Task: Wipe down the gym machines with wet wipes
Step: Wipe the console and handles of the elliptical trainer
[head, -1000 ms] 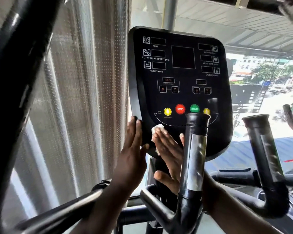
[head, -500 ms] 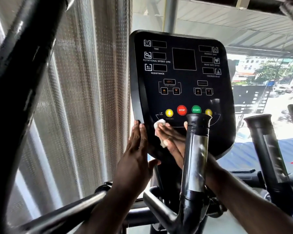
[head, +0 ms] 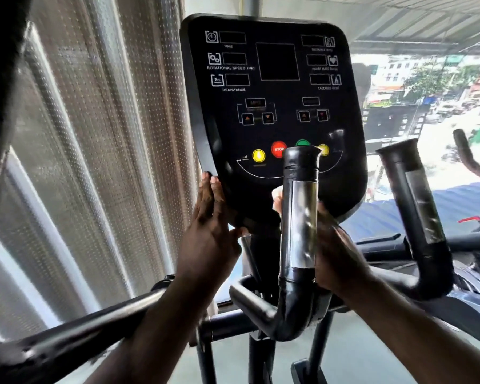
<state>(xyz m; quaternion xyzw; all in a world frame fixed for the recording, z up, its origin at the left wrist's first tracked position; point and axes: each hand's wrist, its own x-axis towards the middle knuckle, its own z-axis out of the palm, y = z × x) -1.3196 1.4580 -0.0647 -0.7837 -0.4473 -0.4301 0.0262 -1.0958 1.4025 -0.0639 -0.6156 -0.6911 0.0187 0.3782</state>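
White wipe now behind handlebar

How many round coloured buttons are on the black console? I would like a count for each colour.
Yellow buttons: 2
Red button: 1
Green button: 1, partly hidden behind the handlebar
Total: 4

wipe: mostly behind handlebar | right hand: fingers hidden | green button: half covered

Left grip flat, fingers up; right grip raised, fingers hidden.
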